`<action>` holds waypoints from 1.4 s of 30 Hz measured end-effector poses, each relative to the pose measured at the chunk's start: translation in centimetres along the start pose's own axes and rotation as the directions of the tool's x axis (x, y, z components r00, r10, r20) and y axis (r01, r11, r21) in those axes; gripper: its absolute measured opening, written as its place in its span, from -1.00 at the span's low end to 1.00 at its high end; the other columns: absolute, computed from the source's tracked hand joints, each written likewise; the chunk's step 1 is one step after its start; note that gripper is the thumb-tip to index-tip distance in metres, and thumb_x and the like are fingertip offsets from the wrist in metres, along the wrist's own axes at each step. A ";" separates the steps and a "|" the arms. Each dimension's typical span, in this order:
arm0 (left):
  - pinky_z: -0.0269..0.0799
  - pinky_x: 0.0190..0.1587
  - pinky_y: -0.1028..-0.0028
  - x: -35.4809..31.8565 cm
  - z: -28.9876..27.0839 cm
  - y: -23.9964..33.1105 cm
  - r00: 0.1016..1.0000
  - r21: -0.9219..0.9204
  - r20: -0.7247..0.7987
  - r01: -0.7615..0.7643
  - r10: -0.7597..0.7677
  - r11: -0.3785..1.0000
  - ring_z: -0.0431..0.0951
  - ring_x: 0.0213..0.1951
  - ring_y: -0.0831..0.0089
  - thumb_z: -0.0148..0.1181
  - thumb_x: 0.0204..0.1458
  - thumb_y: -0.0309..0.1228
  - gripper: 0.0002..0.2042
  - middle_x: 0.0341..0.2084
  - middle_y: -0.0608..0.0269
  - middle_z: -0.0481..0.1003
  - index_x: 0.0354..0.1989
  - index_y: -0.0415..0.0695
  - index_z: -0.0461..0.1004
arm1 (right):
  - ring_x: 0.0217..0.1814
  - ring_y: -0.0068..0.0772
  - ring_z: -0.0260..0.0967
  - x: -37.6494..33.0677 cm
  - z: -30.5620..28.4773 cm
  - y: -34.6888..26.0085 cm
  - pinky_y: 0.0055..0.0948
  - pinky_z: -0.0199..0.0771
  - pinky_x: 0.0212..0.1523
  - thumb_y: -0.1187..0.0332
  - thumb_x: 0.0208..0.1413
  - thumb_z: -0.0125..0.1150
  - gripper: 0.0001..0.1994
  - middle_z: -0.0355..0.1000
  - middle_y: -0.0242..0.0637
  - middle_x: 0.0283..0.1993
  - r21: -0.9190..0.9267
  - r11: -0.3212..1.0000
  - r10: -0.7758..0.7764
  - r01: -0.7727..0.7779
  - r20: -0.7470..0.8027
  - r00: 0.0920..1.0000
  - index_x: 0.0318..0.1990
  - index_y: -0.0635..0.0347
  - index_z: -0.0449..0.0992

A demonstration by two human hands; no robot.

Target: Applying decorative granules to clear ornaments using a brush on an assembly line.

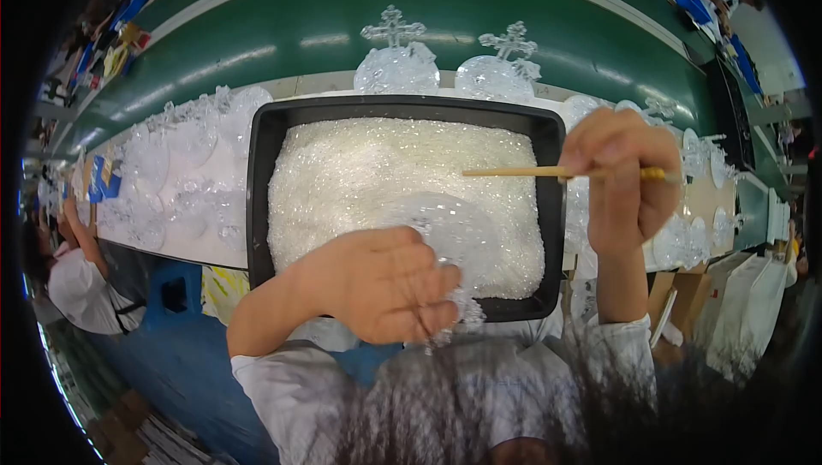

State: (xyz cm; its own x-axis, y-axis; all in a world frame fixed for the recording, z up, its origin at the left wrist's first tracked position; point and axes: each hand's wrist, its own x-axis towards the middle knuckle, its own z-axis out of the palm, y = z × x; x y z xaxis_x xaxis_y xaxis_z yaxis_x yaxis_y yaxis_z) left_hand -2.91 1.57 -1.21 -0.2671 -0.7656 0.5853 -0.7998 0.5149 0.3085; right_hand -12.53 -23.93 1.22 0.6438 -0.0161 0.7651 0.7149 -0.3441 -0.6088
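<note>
My left hand (pixel 394 281) is closed on a clear ornament (pixel 458 225). Its round, flat disc hangs over the granules, and a knobbly part of it shows below my fingers. Pinched in my right hand (pixel 621 174) is a thin wooden stick (pixel 514 172), held level above the right side of the tray with one end pointing left. Both hands are at a black rectangular tray (pixel 261 174) filled with glittering whitish granules (pixel 360 157). Whether the disc touches the granules I cannot tell.
Two clear discs with crosses, one left (pixel 396 67) and one right (pixel 497 75), stand behind the tray. Many similar clear pieces (pixel 171 157) cover the table to the left, and more (pixel 685 238) lie right. A person (pixel 86 289) sits far left beside a blue stool (pixel 171 294).
</note>
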 end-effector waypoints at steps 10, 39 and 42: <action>0.26 -0.18 0.25 1.2 -3.6 -1.7 0.911 -0.125 -0.351 0.184 -0.217 0.975 0.38 -0.31 0.24 0.29 -0.24 -0.35 -0.74 -0.27 0.23 0.42 -0.30 0.08 0.45 | -0.54 -0.67 0.30 0.5 1.6 0.9 -0.56 0.24 -0.52 0.27 0.31 0.03 -0.71 0.43 -0.36 -0.56 0.117 0.482 0.760 -0.868 0.437 0.481 -0.43 0.22 0.48; 0.43 -0.32 0.33 4.1 -1.3 1.6 0.789 0.343 -0.414 0.598 -0.455 0.725 0.54 -0.39 0.17 0.30 -0.19 -0.68 -0.72 -0.43 0.11 0.56 -0.21 -0.28 0.61 | -0.59 -0.72 0.30 -3.4 4.7 2.8 -0.63 0.28 -0.58 0.39 0.27 0.20 -0.79 0.42 -0.45 -0.56 0.407 0.638 0.739 -0.654 -0.083 0.669 -0.19 0.41 0.63; 0.41 -0.33 0.33 3.9 -1.9 2.2 0.811 0.344 -0.360 0.576 -0.462 0.742 0.53 -0.40 0.17 0.31 -0.25 -0.69 -0.68 -0.44 0.11 0.55 -0.22 -0.29 0.60 | -0.60 -0.71 0.30 -2.8 4.5 2.5 -0.63 0.28 -0.58 0.40 0.26 0.20 -0.79 0.44 -0.43 -0.55 0.417 0.592 0.771 -0.689 -0.046 0.635 -0.18 0.43 0.63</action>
State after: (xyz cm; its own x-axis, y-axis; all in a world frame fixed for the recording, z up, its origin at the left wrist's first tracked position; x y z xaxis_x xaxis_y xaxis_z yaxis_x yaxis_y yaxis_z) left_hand -4.69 0.45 3.24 0.3464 -0.7199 0.6014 -0.9320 -0.1914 0.3076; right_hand -11.36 -20.55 -3.41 0.9476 -0.3184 0.0257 0.0934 0.1992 -0.9755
